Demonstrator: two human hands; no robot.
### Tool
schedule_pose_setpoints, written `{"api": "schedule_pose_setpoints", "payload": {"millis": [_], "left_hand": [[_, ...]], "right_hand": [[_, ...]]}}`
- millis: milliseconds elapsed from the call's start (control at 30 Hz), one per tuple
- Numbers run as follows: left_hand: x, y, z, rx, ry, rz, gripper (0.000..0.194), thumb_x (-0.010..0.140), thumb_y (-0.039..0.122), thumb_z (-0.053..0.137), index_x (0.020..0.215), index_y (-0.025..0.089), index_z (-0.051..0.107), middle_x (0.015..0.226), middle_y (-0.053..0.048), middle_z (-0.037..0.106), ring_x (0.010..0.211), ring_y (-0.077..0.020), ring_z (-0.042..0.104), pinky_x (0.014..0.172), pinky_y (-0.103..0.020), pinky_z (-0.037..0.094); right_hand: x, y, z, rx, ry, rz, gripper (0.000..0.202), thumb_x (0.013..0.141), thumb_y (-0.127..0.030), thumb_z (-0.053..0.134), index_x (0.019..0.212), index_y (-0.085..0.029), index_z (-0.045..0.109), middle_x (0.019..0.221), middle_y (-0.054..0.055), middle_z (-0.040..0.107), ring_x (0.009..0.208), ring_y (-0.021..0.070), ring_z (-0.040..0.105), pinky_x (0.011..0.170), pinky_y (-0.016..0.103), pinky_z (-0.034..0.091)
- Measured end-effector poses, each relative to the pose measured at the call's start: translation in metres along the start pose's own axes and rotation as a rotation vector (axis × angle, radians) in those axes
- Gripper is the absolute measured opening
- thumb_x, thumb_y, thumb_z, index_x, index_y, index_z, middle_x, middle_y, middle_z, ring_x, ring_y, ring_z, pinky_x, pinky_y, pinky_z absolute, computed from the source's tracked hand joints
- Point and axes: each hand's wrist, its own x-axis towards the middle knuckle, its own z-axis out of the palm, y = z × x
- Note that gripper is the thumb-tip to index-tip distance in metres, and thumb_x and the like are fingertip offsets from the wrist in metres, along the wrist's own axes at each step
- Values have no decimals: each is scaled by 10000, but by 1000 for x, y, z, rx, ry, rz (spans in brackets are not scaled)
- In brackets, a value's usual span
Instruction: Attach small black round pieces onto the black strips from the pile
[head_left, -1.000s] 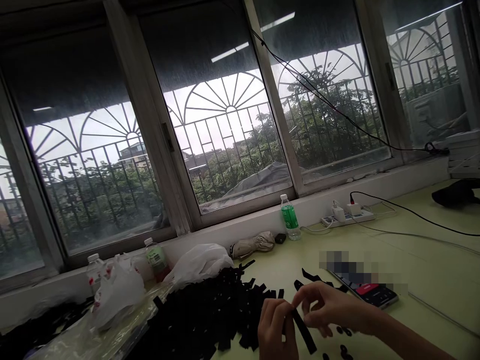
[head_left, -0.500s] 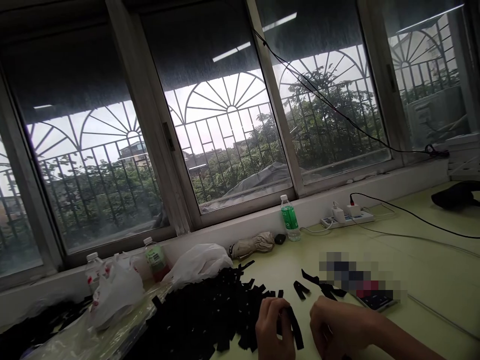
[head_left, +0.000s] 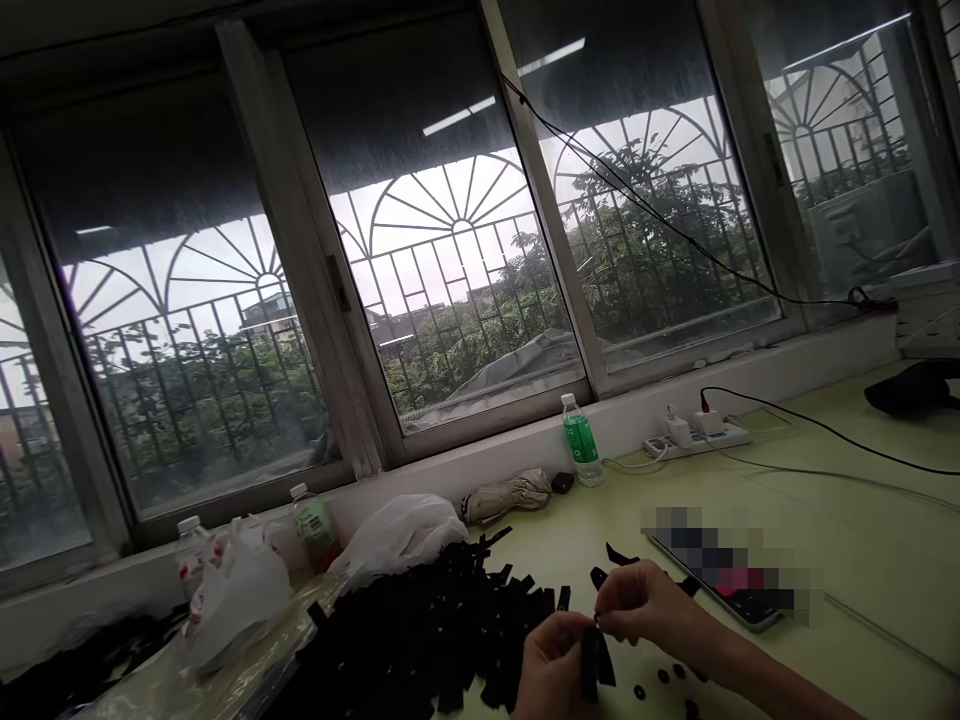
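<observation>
My left hand [head_left: 553, 662] is closed on a black strip [head_left: 591, 665] that hangs down below its fingertips, at the bottom of the view. My right hand [head_left: 637, 602] is pinched at the strip's upper end, its fingertips meeting those of the left; a tiny dark piece shows between them. Left of my hands lies a large heap of black strips [head_left: 420, 630]. Several small dark round pieces [head_left: 640, 692] lie on the table below my right wrist. A few loose strips [head_left: 619, 554] are partly hidden behind my right hand.
A phone [head_left: 757, 615] lies to the right, partly pixelated. Behind stand a green-labelled bottle [head_left: 581, 440], a power strip [head_left: 727, 437] with cables, and a folded beige item [head_left: 510, 495]. White plastic bags [head_left: 401, 535] and another bottle [head_left: 315, 525] are at left.
My right hand has moved left and up to meet my left hand at the strip. The small round pieces, hidden before, now show on the table.
</observation>
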Motion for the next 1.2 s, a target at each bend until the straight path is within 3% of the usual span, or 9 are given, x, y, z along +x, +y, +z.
{"api": "schedule_pose_setpoints", "payload": {"millis": [133,367,633,867,1033,1200], "left_hand": [[-1,4,4,-137,50,-39,311,370,236,894,596,131,707,498,-22,619,447,-59,481,465,-165,323],[-4,4,6,-186,56,-40,315,427,235,883,678,143,717,562,-26,632,519,-89,527,497,-180,369],[-3,2,2,-152,49,-5,289,439,237,878,634,127,695,504,5,579,486,-68,483,480,-173,329],[-5,3,2,-74,52,-3,294,511,275,851,705,129,685,586,-17,605,552,-89,512,511,-185,334],[-7,-1,1,-41,97,-9,340,485,303,859,698,143,648,519,39,525,464,-43,426,479,-172,290],[-10,-2,3,18,79,13,335,539,335,829,726,145,626,521,30,537,490,-68,465,483,-180,286]], "right_hand": [[0,3,5,128,-23,13,110,593,-209,683,657,-120,691,514,4,610,480,99,521,470,199,400],[-6,-6,8,164,5,29,150,585,-244,694,668,-122,722,530,12,624,497,104,525,504,216,410],[-8,-10,12,152,16,5,161,580,-266,689,657,-130,725,516,3,606,490,104,510,507,222,410],[-13,-15,15,136,5,-59,163,616,-285,688,661,-130,714,526,0,590,520,110,513,520,220,401],[-15,-12,18,87,63,-51,173,599,-293,713,657,-130,695,557,10,613,531,122,533,502,220,401],[-16,-8,24,111,106,-15,185,590,-306,710,612,-128,668,498,-7,578,500,122,526,498,232,404]]}}
